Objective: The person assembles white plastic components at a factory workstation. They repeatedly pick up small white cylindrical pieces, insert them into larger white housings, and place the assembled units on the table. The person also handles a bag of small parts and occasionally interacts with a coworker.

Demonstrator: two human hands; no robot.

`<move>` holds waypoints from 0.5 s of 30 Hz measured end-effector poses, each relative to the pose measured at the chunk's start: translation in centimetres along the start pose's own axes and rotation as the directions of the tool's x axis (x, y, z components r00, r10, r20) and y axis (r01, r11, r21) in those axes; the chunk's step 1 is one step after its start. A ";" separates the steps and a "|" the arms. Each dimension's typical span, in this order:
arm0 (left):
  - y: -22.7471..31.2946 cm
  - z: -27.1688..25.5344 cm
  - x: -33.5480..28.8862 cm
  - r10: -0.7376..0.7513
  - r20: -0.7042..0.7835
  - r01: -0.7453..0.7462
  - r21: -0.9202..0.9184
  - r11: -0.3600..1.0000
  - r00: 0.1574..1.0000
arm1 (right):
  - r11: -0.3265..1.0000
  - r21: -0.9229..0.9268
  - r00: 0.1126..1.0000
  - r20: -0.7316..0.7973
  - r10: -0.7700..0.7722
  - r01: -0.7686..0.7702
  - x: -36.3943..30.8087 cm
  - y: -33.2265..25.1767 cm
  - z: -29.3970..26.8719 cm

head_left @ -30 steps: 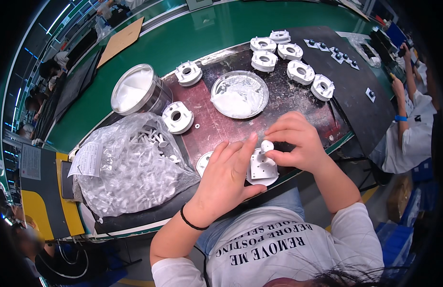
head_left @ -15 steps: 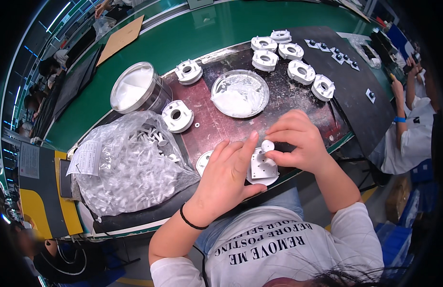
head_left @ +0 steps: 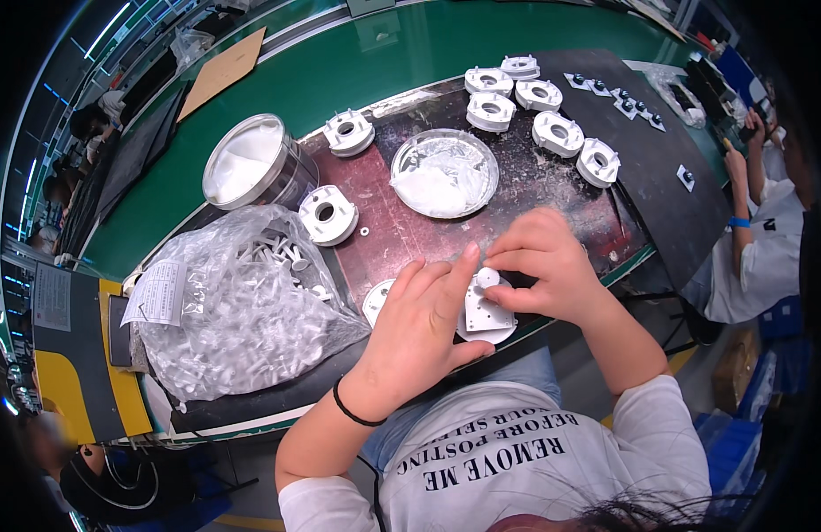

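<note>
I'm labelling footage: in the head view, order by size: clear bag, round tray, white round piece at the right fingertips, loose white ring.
1. Clear bag
2. Round tray
3. White round piece, partly covered
4. Loose white ring

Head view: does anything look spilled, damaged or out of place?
One small oddity: a tiny white ring lies loose beside a white housing, unattached to anything. Nothing else stands out.
</note>
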State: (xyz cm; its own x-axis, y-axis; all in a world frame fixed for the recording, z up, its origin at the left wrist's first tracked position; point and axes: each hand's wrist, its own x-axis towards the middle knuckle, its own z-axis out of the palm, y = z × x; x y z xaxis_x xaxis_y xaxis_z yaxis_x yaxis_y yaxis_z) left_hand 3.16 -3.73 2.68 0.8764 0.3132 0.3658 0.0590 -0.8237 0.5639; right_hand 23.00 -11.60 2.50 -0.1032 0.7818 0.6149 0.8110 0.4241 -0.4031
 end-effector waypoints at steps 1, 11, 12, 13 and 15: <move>0.0 0.0 0.0 -0.005 0.005 0.005 0.001 1.000 1.000 | 1.000 -0.004 1.000 0.007 0.013 -0.013 -0.2 0.0 0.1; 0.0 0.0 0.3 0.039 -0.019 -0.038 0.062 0.997 0.999 | 0.996 -0.004 0.995 0.046 0.092 -0.092 -0.7 -0.2 0.2; 0.0 0.0 0.3 0.043 -0.021 -0.042 0.061 0.997 0.999 | 0.996 -0.005 0.994 0.048 0.094 -0.094 -0.7 -0.3 0.2; -0.1 0.0 0.2 0.024 -0.010 -0.024 0.037 0.999 1.000 | 0.995 -0.003 0.994 0.049 0.096 -0.096 -0.7 -0.2 0.2; -0.1 0.1 0.0 -0.013 0.014 0.013 -0.010 1.000 1.000 | 0.995 0.000 0.994 0.049 0.102 -0.102 -0.7 -0.2 0.2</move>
State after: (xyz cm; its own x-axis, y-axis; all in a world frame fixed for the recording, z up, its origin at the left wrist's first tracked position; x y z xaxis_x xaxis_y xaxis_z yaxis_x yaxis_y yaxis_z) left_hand 3.15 -3.72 2.60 0.8820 0.3175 0.3482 0.0657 -0.8146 0.5762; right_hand 22.80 -12.14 2.00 -0.0481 0.8424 0.5366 0.8170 0.3423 -0.4641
